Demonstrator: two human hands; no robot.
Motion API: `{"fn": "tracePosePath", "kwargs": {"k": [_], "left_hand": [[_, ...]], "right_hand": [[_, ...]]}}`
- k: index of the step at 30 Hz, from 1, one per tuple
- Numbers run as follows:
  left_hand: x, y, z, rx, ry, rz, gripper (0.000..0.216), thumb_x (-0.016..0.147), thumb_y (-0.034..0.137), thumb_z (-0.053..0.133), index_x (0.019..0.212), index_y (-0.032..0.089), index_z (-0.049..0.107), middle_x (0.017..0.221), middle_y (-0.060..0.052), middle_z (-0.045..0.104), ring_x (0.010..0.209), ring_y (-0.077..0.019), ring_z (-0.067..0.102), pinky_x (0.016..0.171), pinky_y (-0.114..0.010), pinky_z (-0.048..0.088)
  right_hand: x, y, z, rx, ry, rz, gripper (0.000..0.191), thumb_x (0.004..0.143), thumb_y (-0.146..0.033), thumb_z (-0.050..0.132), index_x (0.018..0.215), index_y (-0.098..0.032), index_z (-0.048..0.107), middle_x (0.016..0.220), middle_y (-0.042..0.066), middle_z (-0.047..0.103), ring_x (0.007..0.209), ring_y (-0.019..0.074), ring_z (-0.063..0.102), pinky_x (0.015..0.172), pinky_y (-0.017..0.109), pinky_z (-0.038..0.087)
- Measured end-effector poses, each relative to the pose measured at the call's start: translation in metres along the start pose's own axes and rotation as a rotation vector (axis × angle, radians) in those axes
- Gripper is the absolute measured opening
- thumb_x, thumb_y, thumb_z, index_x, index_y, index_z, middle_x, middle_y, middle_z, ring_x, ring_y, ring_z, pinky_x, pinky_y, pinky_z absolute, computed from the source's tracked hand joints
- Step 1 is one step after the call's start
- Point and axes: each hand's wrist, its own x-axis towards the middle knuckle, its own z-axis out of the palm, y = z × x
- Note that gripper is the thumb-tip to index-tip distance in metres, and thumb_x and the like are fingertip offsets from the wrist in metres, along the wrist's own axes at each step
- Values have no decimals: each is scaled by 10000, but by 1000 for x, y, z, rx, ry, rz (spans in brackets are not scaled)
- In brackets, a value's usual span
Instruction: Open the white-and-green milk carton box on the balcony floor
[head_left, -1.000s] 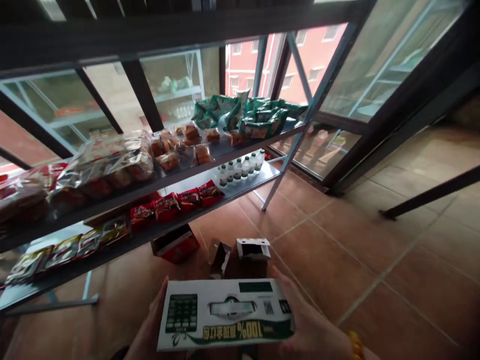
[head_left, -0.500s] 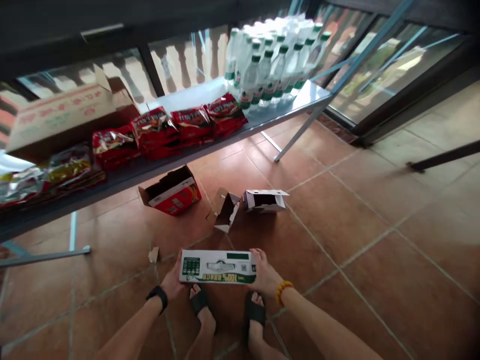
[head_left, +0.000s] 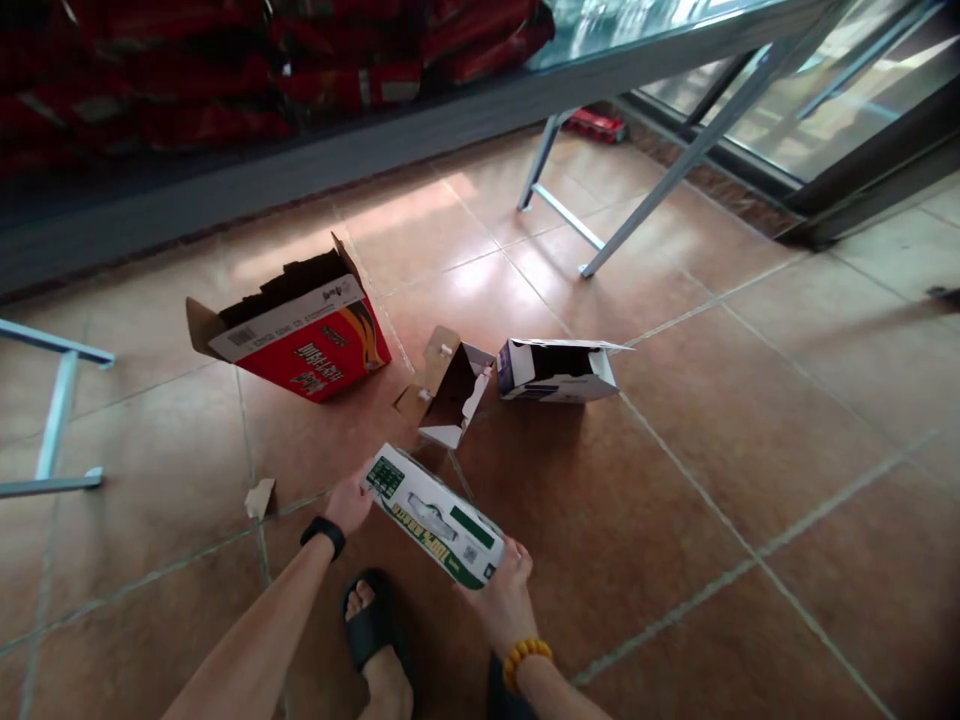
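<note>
a: since half a second ago the white and green carton (head_left: 433, 515) has swung from lying level across the body to slanting, its far end up-left and its near end down-right, and the view has dropped closer to the floor.

b: how is it held?

a: one hand at each short end. the left hand (head_left: 349, 503) closes on the far end, by the dark green printed panel; the right hand (head_left: 504, 597) wraps the near end from below, fingers curled on the edge. both are gripping the carton, neither is free.

b: so the long axis runs between the palms?

a: yes, hand to hand, diagonally, above the tiled floor (head_left: 712, 480) and just ahead of a sandalled foot (head_left: 373, 628). neither hand is nearer; it sits between them.

b: and around it?

a: just beyond the far end lies a small opened brown box (head_left: 448, 388), beside it a white opened box (head_left: 556, 370) on its side (mouth toward the camera). further left, a red opened box (head_left: 300, 335) and a cardboard scrap (head_left: 260, 497). behind, the metal shelf (head_left: 420, 110) with red packets (head_left: 315, 60).
</note>
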Motion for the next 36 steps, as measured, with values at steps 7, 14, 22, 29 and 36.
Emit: {"fn": "tracePosePath", "kwargs": {"k": [7,14,22,29,36], "left_hand": [[21,-2,52,-228,196,29,403,978,314,399,1276,142,610,1290,-162,676,1176,-280,631,1076,-420,460],[39,-11,99,-515,505,37,380,936,449,374,1086,187,605,1157,-134,667,1119,-272,611,1039,-449,473],[51,-10,120,-579,727,-144,457,1025,549,288,885,224,576,766,-33,651,708,-202,602,674,-330,444],[44,9,117,-533,764,-272,405,1059,379,285,870,208,600,787,-61,699,715,-209,633,665,-324,439],[41,18,125,-336,733,-209,402,1074,327,271,840,223,581,781,-64,687,745,-233,609,752,-358,415]], "right_hand": [[-6,7,2,-326,-260,-90,875,630,-333,809,1390,-141,420,1355,266,552,1296,487,545,1132,597,426],[122,-166,0,-385,-459,-882,622,883,-248,678,1458,-93,497,1474,164,553,1408,285,470,1234,406,351],[147,-193,47,-831,-489,-1062,410,811,-199,796,1198,-95,709,1225,179,682,1173,336,628,1010,414,545],[151,-209,33,-839,-509,-1050,411,763,-205,863,1131,-96,716,1186,182,717,1163,333,657,1009,391,526],[169,-215,19,-872,-655,-934,435,764,-295,866,1114,-87,714,1035,160,762,967,305,714,813,340,540]]}}
